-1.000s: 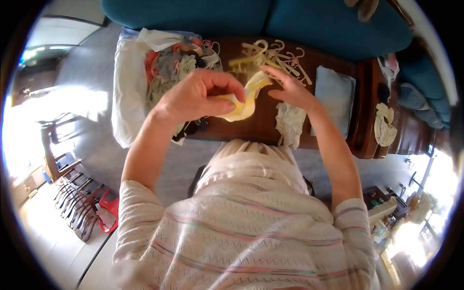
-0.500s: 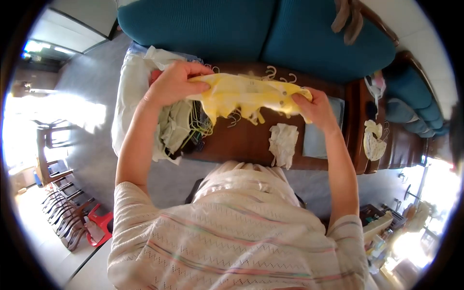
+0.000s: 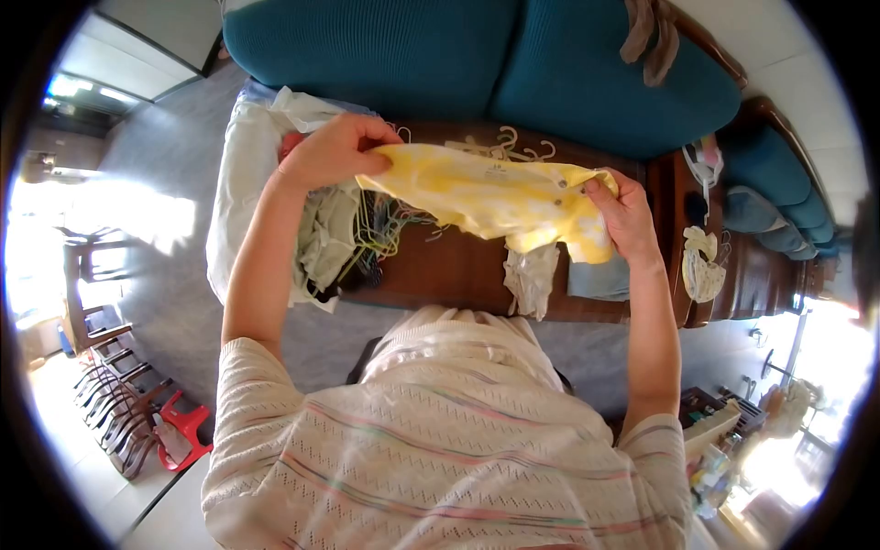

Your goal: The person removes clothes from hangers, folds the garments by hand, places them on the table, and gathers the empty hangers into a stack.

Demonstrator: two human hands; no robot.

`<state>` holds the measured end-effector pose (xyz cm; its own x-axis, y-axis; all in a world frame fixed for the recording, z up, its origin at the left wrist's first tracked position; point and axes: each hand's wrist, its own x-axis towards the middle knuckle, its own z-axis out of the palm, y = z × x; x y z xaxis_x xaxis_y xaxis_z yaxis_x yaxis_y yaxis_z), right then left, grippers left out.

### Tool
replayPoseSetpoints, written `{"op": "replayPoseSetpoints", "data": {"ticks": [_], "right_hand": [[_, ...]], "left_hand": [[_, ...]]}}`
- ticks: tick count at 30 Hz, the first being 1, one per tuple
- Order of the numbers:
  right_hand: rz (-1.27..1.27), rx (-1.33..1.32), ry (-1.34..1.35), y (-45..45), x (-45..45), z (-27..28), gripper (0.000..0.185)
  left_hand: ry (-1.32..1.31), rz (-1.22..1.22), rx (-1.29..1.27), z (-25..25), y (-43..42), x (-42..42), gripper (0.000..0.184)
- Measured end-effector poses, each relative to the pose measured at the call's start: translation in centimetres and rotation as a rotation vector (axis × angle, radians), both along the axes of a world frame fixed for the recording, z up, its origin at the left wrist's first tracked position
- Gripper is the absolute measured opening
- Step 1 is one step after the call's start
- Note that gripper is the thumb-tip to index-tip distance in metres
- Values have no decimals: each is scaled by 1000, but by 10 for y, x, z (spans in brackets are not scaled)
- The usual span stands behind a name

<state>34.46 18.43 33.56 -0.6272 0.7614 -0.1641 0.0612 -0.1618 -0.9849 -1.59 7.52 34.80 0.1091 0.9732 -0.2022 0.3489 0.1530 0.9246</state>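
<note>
1. Left hand (image 3: 335, 154): thumb and fingers pinched closed on one end of yellow garment (image 3: 477, 191); grip much as 0.5 s ago
2. Right hand (image 3: 627, 215): pinched closed on opposite end, near dark snaps; now farther from left hand
3. Yellow garment: held up between both hands above brown table (image 3: 431, 275); smoother than 0.5 s ago, bunched at 1.0 s
4. White garment (image 3: 529, 289), pale-blue folded item (image 3: 596, 280): on table, now partly hidden behind it
</note>
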Motion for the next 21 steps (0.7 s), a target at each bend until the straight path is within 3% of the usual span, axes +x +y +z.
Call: {"op": "replayPoseSetpoints", "data": {"ticks": [3,6,9,11,13,14,17,21], "right_hand": [[31,149,-228,-11,1,14,18],[244,44,-141,-41,-9,29,18],[466,56,-275,-71,-24,39,22],[665,281,-273,-77,-34,40,24],[760,323,-257,-77,-38,38,27],[807,344,-249,-75,-40,37,30],[829,360,-198,-52,-42,34,37],[529,572,-212,-29,-48,39,27]], "left_hand": [[347,139,165,-21,5,-4,19],[807,244,314,-29,10,3,21],[483,294,190,-32,23,16,18],[161,236,122,-46,35,20,17],[-208,169,92,-52,46,30,18],[-240,94,101,-54,49,35,18],[-646,-60,26,-49,58,64,24],[-739,-352,0,-33,65,98,18]]}}
